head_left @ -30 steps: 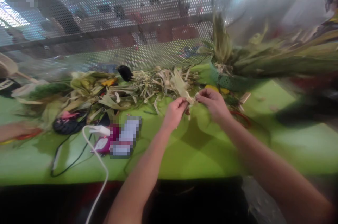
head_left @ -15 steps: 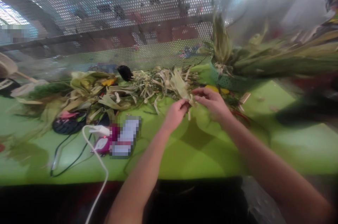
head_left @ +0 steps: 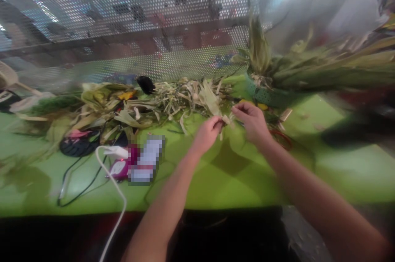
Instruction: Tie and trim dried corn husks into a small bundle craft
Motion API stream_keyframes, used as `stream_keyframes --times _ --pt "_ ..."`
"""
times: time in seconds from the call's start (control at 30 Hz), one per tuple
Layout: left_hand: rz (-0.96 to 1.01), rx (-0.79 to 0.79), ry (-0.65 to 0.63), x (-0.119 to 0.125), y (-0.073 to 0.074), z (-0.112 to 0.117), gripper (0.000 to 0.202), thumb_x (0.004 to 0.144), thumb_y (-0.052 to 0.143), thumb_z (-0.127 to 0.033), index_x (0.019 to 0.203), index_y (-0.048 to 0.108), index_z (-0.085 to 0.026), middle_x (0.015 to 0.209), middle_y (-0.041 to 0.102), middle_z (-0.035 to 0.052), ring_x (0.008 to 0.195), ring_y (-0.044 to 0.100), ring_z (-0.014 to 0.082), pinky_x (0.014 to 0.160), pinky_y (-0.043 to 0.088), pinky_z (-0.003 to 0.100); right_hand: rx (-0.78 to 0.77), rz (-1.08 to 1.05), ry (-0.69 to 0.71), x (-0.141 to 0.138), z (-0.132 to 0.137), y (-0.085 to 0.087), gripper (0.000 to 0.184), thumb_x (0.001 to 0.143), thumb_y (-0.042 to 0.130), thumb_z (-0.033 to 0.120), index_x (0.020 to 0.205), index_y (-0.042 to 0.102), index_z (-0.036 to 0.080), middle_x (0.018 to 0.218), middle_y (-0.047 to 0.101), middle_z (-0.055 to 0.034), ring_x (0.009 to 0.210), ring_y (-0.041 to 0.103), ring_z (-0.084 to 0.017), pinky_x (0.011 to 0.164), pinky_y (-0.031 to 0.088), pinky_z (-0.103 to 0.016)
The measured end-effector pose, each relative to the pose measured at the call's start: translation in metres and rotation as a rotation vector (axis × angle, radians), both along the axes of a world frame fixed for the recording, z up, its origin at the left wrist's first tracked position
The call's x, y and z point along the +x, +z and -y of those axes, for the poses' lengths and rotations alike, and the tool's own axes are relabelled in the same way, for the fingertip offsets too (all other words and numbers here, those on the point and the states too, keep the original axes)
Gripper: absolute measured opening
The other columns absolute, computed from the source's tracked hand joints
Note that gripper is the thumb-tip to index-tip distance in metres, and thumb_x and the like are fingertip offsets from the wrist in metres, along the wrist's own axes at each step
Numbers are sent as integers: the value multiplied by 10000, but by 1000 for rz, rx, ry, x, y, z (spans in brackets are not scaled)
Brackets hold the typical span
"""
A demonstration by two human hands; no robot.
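My left hand (head_left: 207, 131) is closed, pinching the lower end of a pale corn husk (head_left: 210, 98) that fans upward over the pile behind it. Short loose ends stick out past its fingertips. To the right, my right hand (head_left: 253, 121) is also closed, thumb and fingers pressed together a small gap from the husk's end. Whatever its fingertips may hold is too small to make out. Beyond both hands lies a heap of dried husks and strips (head_left: 168, 99).
A green basket (head_left: 268, 96) with long husks stands at right. On the green table (head_left: 197, 184), left, are a blurred-out phone (head_left: 147, 161), a magenta device (head_left: 120, 168) with a white cable (head_left: 123, 202), and a black coiled item (head_left: 80, 146). A person (head_left: 358, 13) is at far right.
My right hand has drawn slightly right, away from the husk's end, and its fingers have curled in. My left hand keeps its hold in nearly the same place.
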State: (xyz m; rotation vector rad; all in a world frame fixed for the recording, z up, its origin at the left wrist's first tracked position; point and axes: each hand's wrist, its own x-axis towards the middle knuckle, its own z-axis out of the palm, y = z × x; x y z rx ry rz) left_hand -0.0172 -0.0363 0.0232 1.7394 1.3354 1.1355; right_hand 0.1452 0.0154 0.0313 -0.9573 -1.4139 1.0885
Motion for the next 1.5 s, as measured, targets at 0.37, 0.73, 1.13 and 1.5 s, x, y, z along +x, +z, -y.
stream_keyframes --times 0.37,0.73,1.13,1.5 --pt "366 -210 -137 1 -3 -3 181 901 499 -332 893 554 -160 718 601 19 609 571 111 604 470 242 -17 32 148 0 -4 -4 251 697 745 343 857 630 187 715 604 7 662 548 -130 640 470 -273" --pt "367 -153 97 2 -4 -5 229 898 497 -379 819 550 -171 638 460 -29 558 442 86 588 463 223 -31 44 146 -4 3 0 344 717 755 454 825 557 194 718 575 13 660 540 -133 599 452 -267" --pt "507 -156 88 -1 -11 -10 195 857 540 -352 836 570 -161 631 445 -29 566 425 85 577 423 225 72 276 177 -4 10 2 193 773 671 335 691 581 185 635 534 30 603 457 -116 580 342 -265" --pt "667 -248 122 -4 -2 -9 204 818 597 -352 838 597 -150 611 473 -27 573 467 82 591 415 220 3 270 140 3 6 11 196 717 679 327 643 560 190 581 520 28 567 465 -122 564 346 -276"
